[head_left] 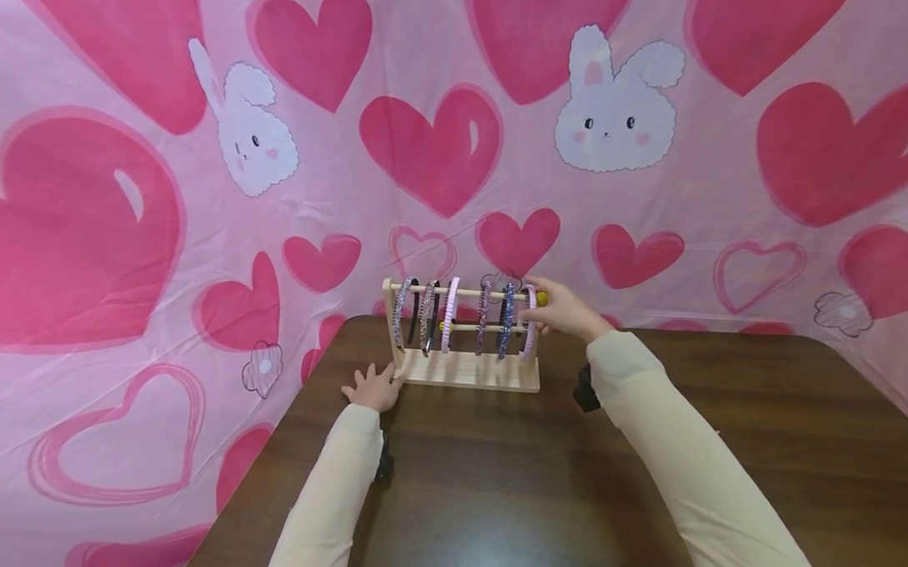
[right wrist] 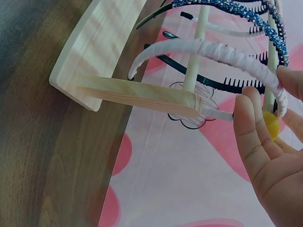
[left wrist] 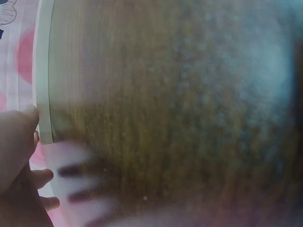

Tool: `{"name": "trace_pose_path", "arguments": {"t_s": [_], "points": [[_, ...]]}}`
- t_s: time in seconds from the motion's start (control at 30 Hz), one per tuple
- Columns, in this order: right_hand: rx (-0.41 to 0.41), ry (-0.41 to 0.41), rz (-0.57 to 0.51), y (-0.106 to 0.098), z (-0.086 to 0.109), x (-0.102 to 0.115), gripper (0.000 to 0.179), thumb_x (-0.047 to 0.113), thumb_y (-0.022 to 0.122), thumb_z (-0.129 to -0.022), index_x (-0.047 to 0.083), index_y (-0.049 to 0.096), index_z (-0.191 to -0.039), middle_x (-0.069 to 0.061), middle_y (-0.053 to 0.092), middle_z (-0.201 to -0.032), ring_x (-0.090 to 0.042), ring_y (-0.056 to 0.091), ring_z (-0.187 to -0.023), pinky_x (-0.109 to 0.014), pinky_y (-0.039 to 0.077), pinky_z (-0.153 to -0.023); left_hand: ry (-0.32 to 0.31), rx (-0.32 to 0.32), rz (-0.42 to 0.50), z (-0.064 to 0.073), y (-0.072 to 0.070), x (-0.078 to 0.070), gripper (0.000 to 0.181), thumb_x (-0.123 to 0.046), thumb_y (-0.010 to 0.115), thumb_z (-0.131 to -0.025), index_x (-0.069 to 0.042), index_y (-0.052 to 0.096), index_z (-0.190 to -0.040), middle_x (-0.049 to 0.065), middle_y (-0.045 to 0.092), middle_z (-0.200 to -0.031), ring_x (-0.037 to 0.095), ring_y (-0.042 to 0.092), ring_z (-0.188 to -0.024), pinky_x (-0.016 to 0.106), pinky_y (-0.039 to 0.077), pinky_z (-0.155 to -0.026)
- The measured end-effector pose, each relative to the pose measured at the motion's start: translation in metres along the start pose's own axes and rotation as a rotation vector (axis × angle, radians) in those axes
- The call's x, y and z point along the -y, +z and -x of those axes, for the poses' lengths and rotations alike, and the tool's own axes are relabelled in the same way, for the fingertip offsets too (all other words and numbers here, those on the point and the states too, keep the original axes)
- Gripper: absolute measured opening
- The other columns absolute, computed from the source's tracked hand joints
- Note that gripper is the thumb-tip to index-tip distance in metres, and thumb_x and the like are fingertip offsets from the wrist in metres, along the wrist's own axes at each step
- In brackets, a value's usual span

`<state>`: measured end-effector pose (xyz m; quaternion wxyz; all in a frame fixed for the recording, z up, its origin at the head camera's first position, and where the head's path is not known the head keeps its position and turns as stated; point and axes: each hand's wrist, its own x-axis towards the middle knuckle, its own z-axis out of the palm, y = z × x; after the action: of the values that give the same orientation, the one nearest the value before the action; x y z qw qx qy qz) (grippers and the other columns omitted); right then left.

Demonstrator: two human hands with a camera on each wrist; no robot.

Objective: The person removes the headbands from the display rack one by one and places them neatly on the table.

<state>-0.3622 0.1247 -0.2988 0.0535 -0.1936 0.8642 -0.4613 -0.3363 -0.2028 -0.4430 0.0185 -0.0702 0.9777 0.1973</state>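
A wooden headband rack (head_left: 469,372) stands on the table, its base flat. Several headbands hang on its upper bar, among them a silver glittery one (head_left: 400,311), a blue sequined one (head_left: 506,323) and a pleated pink one (head_left: 450,317). At the bar's right end, by the yellow knob (head_left: 542,298), my right hand (head_left: 569,311) pinches another pale pink headband (right wrist: 208,48) between thumb and index finger. The headband still hangs round the bar. My left hand (head_left: 374,387) rests with spread fingers at the base's left front corner, thumb (left wrist: 31,113) against its edge.
The dark brown wooden table (head_left: 484,485) extends in front of the rack and to the right. A pink cloth backdrop (head_left: 402,56) with hearts and rabbits hangs close behind. A lower rod (head_left: 467,327) with a yellow end crosses the rack below the headbands.
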Motion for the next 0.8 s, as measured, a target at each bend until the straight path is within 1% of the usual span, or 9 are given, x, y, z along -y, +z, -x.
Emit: {"name": "trace_pose_path", "arguments": {"t_s": [0.07, 0.13, 0.27, 0.37, 0.47, 0.6, 0.73, 0.8], "points": [[-0.002, -0.013, 0.017, 0.0, -0.001, 0.0, 0.066, 0.004, 0.062, -0.086, 0.004, 0.029, -0.143, -0.027, 0.045, -0.122, -0.015, 0.053, -0.057, -0.028, 0.049, -0.056, -0.005, -0.02, 0.004, -0.001, 0.001, 0.0, 0.054, -0.042, 0.039, -0.097, -0.012, 0.038, -0.141, 0.026, 0.024, -0.144, 0.05, 0.011, -0.13, 0.07, 0.006, -0.092], [-0.009, -0.023, 0.031, 0.0, -0.002, 0.0, 0.063, 0.002, 0.061, -0.086, 0.0, 0.032, -0.141, -0.029, 0.044, -0.124, -0.014, 0.053, -0.055, -0.028, 0.049, -0.054, -0.006, -0.047, -0.002, -0.003, 0.001, 0.001, 0.051, -0.04, 0.04, -0.097, -0.013, 0.042, -0.14, 0.025, 0.028, -0.142, 0.049, 0.015, -0.129, 0.07, 0.009, -0.092], [-0.018, -0.024, 0.052, -0.001, -0.003, 0.001, 0.059, 0.0, 0.059, -0.085, -0.003, 0.036, -0.139, -0.03, 0.048, -0.119, -0.02, 0.055, -0.057, -0.028, 0.05, -0.053, -0.004, -0.101, -0.014, -0.007, 0.003, 0.0, 0.046, -0.039, 0.045, -0.095, -0.015, 0.049, -0.135, 0.022, 0.038, -0.137, 0.047, 0.022, -0.126, 0.069, 0.013, -0.091], [-0.021, -0.014, 0.061, -0.003, -0.003, 0.002, 0.057, 0.002, 0.059, -0.086, -0.002, 0.036, -0.139, -0.029, 0.048, -0.121, -0.021, 0.055, -0.058, -0.029, 0.05, -0.054, -0.005, -0.123, -0.021, -0.008, 0.003, 0.0, 0.045, -0.039, 0.049, -0.094, -0.016, 0.051, -0.133, 0.021, 0.041, -0.135, 0.046, 0.025, -0.125, 0.069, 0.014, -0.091], [-0.027, -0.016, 0.045, -0.007, -0.003, 0.002, 0.057, 0.003, 0.059, -0.087, -0.002, 0.037, -0.139, -0.028, 0.044, -0.128, -0.018, 0.055, -0.056, -0.029, 0.051, -0.055, -0.01, -0.129, -0.015, -0.005, 0.002, -0.001, 0.045, -0.038, 0.05, -0.094, -0.016, 0.052, -0.133, 0.02, 0.042, -0.134, 0.046, 0.026, -0.125, 0.068, 0.015, -0.091], [-0.035, -0.025, 0.0, -0.013, 0.0, 0.005, 0.057, 0.001, 0.058, -0.087, -0.002, 0.036, -0.139, -0.029, 0.039, -0.133, -0.014, 0.054, -0.052, -0.027, 0.049, -0.052, -0.018, -0.121, -0.015, -0.004, -0.001, -0.004, 0.044, -0.038, 0.05, -0.094, -0.017, 0.051, -0.133, 0.02, 0.042, -0.135, 0.046, 0.025, -0.125, 0.067, 0.016, -0.091], [-0.042, -0.023, 0.004, -0.017, 0.003, 0.009, 0.057, 0.0, 0.057, -0.086, -0.001, 0.037, -0.139, -0.029, 0.041, -0.131, -0.017, 0.056, -0.052, -0.025, 0.048, -0.05, -0.024, -0.122, -0.031, -0.004, -0.001, -0.005, 0.045, -0.037, 0.05, -0.094, -0.017, 0.051, -0.134, 0.019, 0.044, -0.133, 0.045, 0.029, -0.122, 0.066, 0.018, -0.091], [-0.047, -0.038, 0.017, -0.019, 0.004, 0.01, 0.056, 0.0, 0.058, -0.086, -0.002, 0.037, -0.138, -0.03, 0.043, -0.129, -0.017, 0.057, -0.052, -0.025, 0.048, -0.05, -0.023, -0.124, -0.037, -0.003, -0.001, -0.006, 0.045, -0.037, 0.05, -0.094, -0.016, 0.051, -0.133, 0.019, 0.046, -0.131, 0.044, 0.032, -0.12, 0.065, 0.02, -0.09]]}}
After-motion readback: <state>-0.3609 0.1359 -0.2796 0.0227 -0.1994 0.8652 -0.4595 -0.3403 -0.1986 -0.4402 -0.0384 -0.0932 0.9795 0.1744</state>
